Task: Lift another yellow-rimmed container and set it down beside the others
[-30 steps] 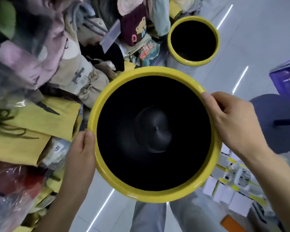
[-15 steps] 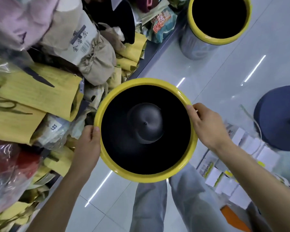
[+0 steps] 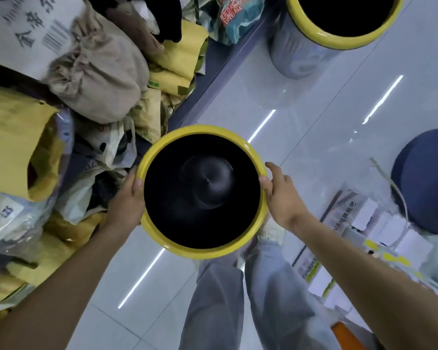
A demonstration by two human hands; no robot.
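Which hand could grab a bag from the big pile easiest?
The left hand, probably. It grips the yellow-rimmed bin on the side beside the pile of bags. The right hand grips the far rim, over bare floor.

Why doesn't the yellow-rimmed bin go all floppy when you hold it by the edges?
The bin probably stays stiff: its rim keeps a neat round shape though the left hand and right hand grip only opposite edges. It looks empty inside, so it is likely light. The glossy rim may be a bit slippery.
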